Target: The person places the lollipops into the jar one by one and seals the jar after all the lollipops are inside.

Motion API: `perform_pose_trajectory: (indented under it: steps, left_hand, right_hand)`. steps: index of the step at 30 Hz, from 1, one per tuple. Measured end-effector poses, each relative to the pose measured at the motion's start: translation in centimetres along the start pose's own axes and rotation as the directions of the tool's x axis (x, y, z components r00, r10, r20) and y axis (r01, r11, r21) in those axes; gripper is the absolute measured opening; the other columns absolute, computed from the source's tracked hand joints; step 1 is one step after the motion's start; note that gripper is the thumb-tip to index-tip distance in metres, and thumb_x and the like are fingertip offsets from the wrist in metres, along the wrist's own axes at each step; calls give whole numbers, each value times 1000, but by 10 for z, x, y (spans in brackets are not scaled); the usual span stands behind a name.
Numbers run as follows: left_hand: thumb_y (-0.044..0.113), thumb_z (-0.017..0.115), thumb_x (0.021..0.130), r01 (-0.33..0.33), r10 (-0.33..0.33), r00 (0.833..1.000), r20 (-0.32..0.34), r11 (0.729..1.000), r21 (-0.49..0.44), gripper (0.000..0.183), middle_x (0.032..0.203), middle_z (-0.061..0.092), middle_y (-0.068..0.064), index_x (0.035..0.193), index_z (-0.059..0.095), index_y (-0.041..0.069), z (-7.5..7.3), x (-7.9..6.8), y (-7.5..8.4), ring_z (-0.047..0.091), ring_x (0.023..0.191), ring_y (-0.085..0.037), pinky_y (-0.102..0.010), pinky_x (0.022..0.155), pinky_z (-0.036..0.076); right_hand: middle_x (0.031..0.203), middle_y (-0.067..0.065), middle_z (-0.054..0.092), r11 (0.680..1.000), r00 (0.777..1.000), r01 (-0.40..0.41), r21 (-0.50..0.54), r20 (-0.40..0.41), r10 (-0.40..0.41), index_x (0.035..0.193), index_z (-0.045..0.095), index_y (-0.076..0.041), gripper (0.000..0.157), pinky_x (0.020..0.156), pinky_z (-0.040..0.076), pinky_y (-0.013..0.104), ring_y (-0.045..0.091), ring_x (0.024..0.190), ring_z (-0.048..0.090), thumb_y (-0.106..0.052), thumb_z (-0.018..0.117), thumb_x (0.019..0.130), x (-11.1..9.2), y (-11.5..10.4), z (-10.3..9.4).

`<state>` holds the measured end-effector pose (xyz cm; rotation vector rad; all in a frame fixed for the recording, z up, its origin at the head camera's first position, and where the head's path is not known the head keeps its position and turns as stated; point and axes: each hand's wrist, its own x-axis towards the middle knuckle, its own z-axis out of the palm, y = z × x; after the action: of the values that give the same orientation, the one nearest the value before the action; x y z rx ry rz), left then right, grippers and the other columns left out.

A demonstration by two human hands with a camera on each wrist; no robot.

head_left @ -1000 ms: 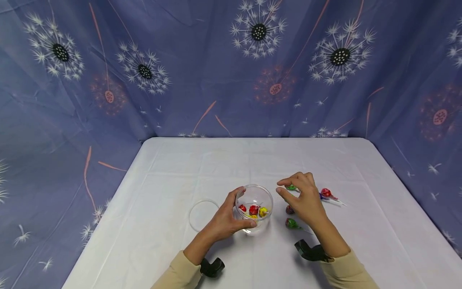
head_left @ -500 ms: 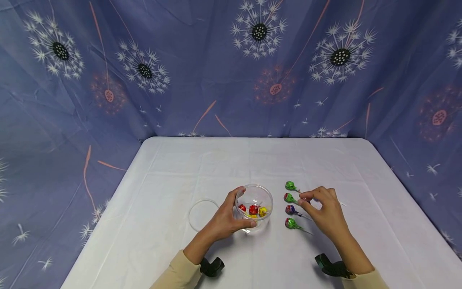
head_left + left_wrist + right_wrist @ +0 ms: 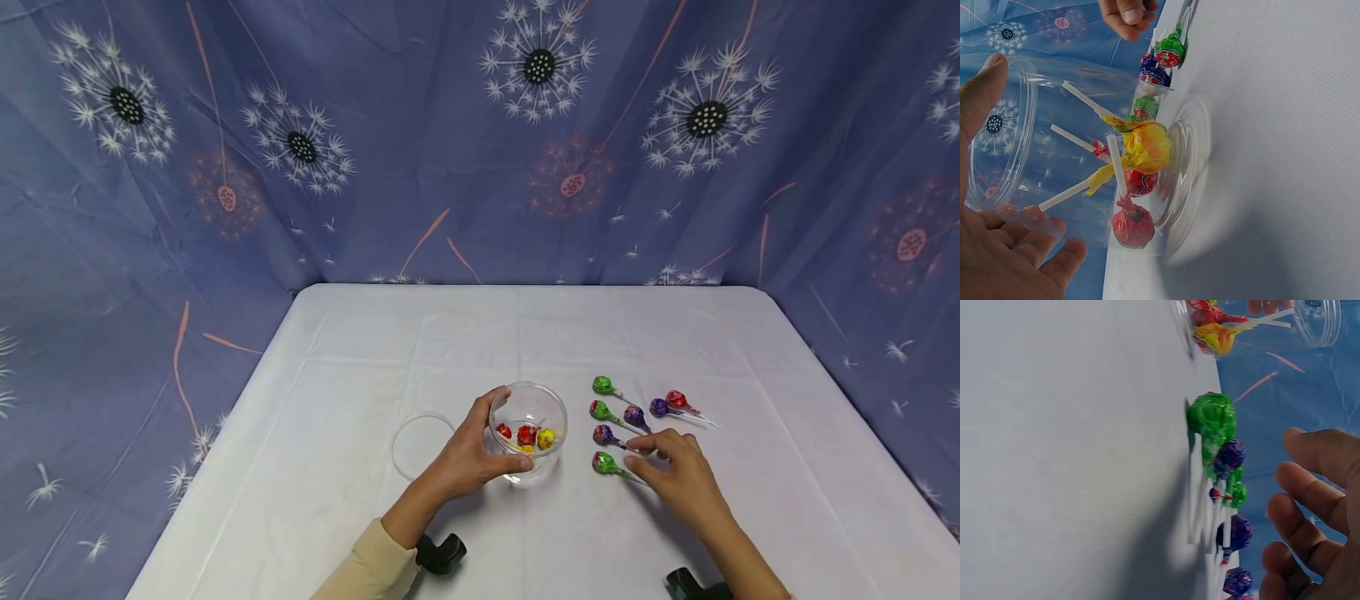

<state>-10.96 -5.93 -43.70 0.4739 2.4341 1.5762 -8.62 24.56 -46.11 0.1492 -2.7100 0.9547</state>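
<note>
My left hand (image 3: 465,458) grips a clear plastic jar (image 3: 553,465), thumb on the near side and fingers round the far left. Inside the jar lie red lollipops (image 3: 1133,226) and yellow lollipops (image 3: 1147,147), their white sticks pointing toward the open mouth. On the table to its right, my right hand (image 3: 678,479) hovers with fingers apart and nothing between them. Its fingertips are close to the sticks of the nearest green lollipop (image 3: 603,463) and a purple lollipop (image 3: 603,435). Another purple lollipop (image 3: 634,416) lies just beyond them.
Farther back are two more green lollipops, one at the far end (image 3: 602,385). To their right, a purple lollipop (image 3: 659,407) lies beside a red lollipop (image 3: 677,400). Left of the jar, a thin round rim (image 3: 423,415) lies flat on the white tablecloth (image 3: 360,350).
My right hand has moved from beside the jar to the right, over the lollipops, then toward me, uncovering the purple and red ones. The left hand and jar have stayed put.
</note>
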Motion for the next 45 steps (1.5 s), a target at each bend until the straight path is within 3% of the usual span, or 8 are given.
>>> perform_pose_trajectory:
  steps: [5,12,22,31,45]
  left_hand:
    - [41,81,72,0,0,1000,0,1000,3,94,149,35,-5,146,23,32,1,0,0,40,134,-28,-50,109,33]
    - [42,81,71,1,-1,1000,-1,1000,0,95,149,35,-6,146,23,31,0,0,0,41,133,-28,-50,109,33]
    - [40,81,72,5,-5,1000,-1,1000,-11,94,148,36,-7,146,23,31,1,0,0,41,132,-30,-51,108,34]
    - [40,81,71,4,-4,1000,-2,1000,-7,95,148,36,-7,146,23,32,0,0,-1,41,132,-30,-50,108,33]
    - [40,81,72,-4,4,1000,6,1000,-8,95,149,35,-6,146,23,31,-1,1,-1,40,132,-28,-49,109,32]
  right_hand:
    - [86,-5,63,997,995,-71,10,75,70,92,73,-18,15,66,35,23,8,79,42,-21,77,77,-3,5,3]
    - [90,-7,64,994,985,-112,-8,132,112,91,72,-22,13,69,39,21,4,81,43,-23,75,79,-9,16,9]
    - [80,-9,58,1000,998,-5,-6,56,5,85,72,-22,17,65,31,21,2,76,34,-16,80,72,-14,22,19]
    - [76,-12,53,999,999,37,-8,17,-37,81,72,-23,20,65,27,21,3,75,33,-10,80,69,-16,22,22]
    - [74,-15,56,1000,1000,-16,9,16,16,80,73,-24,16,63,32,21,0,74,36,-10,76,74,-15,22,20]
